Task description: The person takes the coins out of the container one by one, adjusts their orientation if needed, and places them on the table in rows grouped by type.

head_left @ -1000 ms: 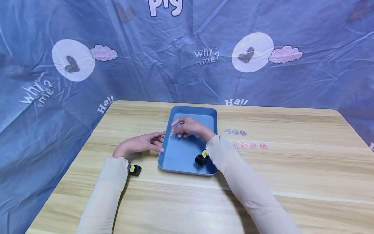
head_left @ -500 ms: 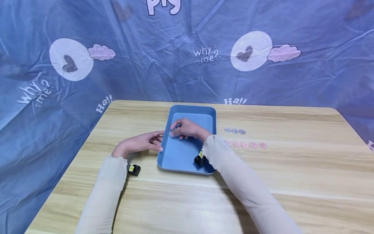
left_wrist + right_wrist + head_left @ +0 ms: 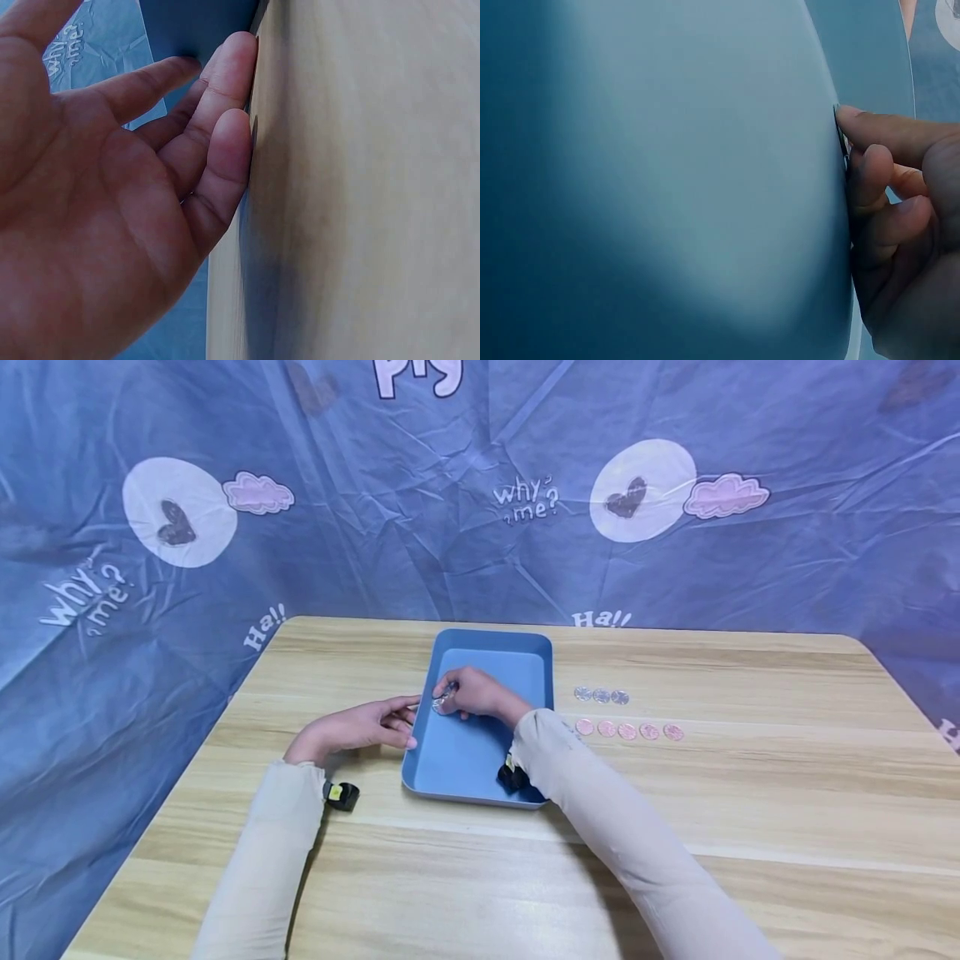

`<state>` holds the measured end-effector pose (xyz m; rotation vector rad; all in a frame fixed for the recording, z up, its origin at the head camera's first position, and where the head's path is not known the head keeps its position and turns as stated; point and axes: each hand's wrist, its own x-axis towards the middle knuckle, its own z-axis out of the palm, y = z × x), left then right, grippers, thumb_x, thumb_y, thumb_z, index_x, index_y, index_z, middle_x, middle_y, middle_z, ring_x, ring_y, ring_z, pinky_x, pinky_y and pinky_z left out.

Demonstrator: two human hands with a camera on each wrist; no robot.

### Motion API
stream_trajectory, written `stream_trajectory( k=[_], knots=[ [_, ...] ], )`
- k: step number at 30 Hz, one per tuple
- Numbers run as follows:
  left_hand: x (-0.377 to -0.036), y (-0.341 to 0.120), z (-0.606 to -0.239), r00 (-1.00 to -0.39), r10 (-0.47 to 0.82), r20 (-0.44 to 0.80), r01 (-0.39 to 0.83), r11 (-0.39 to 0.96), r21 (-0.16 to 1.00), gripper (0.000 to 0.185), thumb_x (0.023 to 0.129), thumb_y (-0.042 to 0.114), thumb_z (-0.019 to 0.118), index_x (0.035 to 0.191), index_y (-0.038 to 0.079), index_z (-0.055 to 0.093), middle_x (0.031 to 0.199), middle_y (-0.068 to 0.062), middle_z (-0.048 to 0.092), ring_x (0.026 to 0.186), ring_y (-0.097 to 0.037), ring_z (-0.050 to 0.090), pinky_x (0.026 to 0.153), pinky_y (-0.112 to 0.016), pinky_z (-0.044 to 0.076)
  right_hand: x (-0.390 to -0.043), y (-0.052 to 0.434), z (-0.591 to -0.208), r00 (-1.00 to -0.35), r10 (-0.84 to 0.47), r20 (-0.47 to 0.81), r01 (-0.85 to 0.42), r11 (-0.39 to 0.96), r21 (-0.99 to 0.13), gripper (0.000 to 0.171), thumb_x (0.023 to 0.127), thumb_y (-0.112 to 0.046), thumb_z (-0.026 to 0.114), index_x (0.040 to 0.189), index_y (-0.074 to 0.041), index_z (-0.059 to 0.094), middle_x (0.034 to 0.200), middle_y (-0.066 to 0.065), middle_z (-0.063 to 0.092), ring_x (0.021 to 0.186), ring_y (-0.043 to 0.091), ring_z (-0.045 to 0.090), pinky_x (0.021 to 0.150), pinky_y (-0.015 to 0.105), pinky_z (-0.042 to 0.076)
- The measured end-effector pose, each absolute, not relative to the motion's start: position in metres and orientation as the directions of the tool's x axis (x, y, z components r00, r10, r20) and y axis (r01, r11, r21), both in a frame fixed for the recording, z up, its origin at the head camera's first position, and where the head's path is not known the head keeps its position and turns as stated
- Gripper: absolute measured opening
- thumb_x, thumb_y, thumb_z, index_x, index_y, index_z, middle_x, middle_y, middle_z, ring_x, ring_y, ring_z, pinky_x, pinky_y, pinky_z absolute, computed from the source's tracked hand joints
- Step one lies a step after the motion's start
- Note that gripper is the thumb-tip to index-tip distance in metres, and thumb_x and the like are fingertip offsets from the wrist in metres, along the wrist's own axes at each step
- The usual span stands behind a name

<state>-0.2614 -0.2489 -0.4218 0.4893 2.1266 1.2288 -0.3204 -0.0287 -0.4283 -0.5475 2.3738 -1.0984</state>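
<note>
My right hand reaches into the blue tray, its thumb and curled index finger pinching at a silver coin by the tray's left wall. In the right wrist view, the thumb is right at the coin's thin edge, low over the tray floor; the fingers partly hide the coin. My left hand rests beside the tray with fingers loosely extended, fingertips at its outer left side. The left wrist view shows the lower fingertips against the wooden table and a finger at the tray wall.
Right of the tray, three silver coins lie in a row. Nearer me is a row of several pinkish coins, beside the right sleeve. A blue printed cloth hangs behind the table.
The right hand's thumb and index finger have closed in on the silver coin at the tray's left side. The left hand stays in place; the whole view shifts slightly.
</note>
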Motion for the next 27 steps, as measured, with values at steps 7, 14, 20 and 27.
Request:
stream_trajectory(
  k=[7,14,20,27],
  knots=[
    [-0.2597,-0.249,-0.4217,-0.735,0.589,-0.336,-0.004,0.492,0.871,0.086,0.091,0.021,0.068,0.154,0.003,0.013,0.138,-0.022,0.043,0.117,-0.023,0.053,0.105,-0.038,0.042,-0.3192,-0.0291,-0.4285,-0.802,-0.541,-0.254,-0.162,0.606,-0.779,0.018,0.087,-0.012,0.07,0.105,-0.008,0.068,0.08,0.001,0.061,0.054,0.01,0.051,0.054,0.022,0.044],
    [-0.2586,-0.2482,-0.4212,-0.732,0.596,-0.329,-0.005,0.479,0.878,0.086,0.09,0.02,0.068,0.154,0.001,0.014,0.137,-0.023,0.044,0.114,-0.021,0.054,0.103,-0.035,0.043,-0.3186,-0.0294,-0.4284,-0.797,-0.542,-0.266,-0.157,0.612,-0.775,0.018,0.087,-0.01,0.07,0.104,-0.005,0.067,0.075,0.0,0.058,0.055,0.011,0.049,0.055,0.022,0.043],
    [-0.2589,-0.2481,-0.4206,-0.731,0.6,-0.326,-0.005,0.473,0.881,0.086,0.09,0.02,0.069,0.154,0.001,0.014,0.138,-0.023,0.044,0.115,-0.021,0.054,0.104,-0.035,0.042,-0.3179,-0.0298,-0.4265,-0.798,-0.537,-0.273,-0.165,0.631,-0.758,0.018,0.088,-0.011,0.069,0.105,-0.004,0.066,0.076,-0.001,0.057,0.059,0.011,0.05,0.056,0.022,0.044],
    [-0.2595,-0.248,-0.4208,-0.734,0.595,-0.327,-0.001,0.481,0.877,0.087,0.09,0.021,0.069,0.154,0.001,0.014,0.138,-0.023,0.043,0.115,-0.021,0.054,0.104,-0.035,0.042,-0.3173,-0.0298,-0.4256,-0.8,-0.539,-0.263,-0.172,0.627,-0.76,0.02,0.087,-0.012,0.071,0.105,-0.005,0.066,0.077,0.0,0.058,0.06,0.011,0.05,0.056,0.022,0.044]
  ],
)
